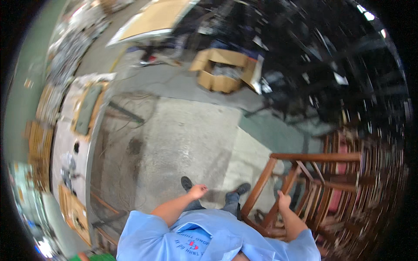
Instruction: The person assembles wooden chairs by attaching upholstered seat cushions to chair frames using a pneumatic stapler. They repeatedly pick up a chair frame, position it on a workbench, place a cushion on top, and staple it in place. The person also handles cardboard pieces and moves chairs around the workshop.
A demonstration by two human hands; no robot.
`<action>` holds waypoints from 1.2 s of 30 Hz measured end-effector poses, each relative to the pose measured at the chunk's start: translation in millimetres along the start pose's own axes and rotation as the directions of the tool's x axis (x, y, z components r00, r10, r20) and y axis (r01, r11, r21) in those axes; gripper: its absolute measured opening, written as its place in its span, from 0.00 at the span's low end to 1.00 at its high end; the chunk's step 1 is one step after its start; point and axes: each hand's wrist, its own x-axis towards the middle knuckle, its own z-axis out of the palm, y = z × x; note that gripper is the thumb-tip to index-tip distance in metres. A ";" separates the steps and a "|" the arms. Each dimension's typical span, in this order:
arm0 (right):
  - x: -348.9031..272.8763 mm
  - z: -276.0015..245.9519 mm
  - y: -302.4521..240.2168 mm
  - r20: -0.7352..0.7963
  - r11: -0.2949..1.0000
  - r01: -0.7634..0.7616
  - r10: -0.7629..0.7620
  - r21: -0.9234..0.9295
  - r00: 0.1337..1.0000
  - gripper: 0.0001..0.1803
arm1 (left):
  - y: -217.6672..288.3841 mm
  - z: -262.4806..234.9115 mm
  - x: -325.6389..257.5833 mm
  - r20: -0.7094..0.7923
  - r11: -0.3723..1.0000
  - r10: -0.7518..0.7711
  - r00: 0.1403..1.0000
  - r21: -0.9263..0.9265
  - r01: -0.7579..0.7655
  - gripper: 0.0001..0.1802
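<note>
In the head view the person stands on a concrete floor (187, 143), both shoes visible below the light blue shirt. The right hand (284, 201) rests on a slanted rail of a wooden chair frame (300, 174), fingers wrapped loosely around it as far as the blur allows. The left hand (198, 190) hangs free over the floor, half curled and holding nothing. The frame stands just at the person's right, against a stack of similar wooden frames (370, 187). It seems only gripped so far, not yet lifted or carried anywhere. An open cardboard box (222, 69) sits well ahead, and a cluttered workbench (74, 130) runs along the left.
</note>
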 end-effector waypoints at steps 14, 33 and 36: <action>-206.3 291.0 -396.6 0.501 0.659 -0.093 -0.465 0.747 0.730 0.25 | -29.4 -210.5 -90.4 0.236 0.563 0.443 0.865 -0.824 -0.064 0.46; -464.0 710.0 -702.6 0.816 0.579 -0.607 -0.532 0.544 0.225 0.19 | 0.3 -579.2 -182.9 -0.787 0.281 -0.238 0.570 -0.617 -0.735 0.30; -434.5 760.7 -692.8 0.857 0.613 -0.669 -0.511 0.421 0.071 0.18 | -14.4 -614.3 -186.6 -0.706 0.254 -0.285 0.648 -0.708 -0.659 0.31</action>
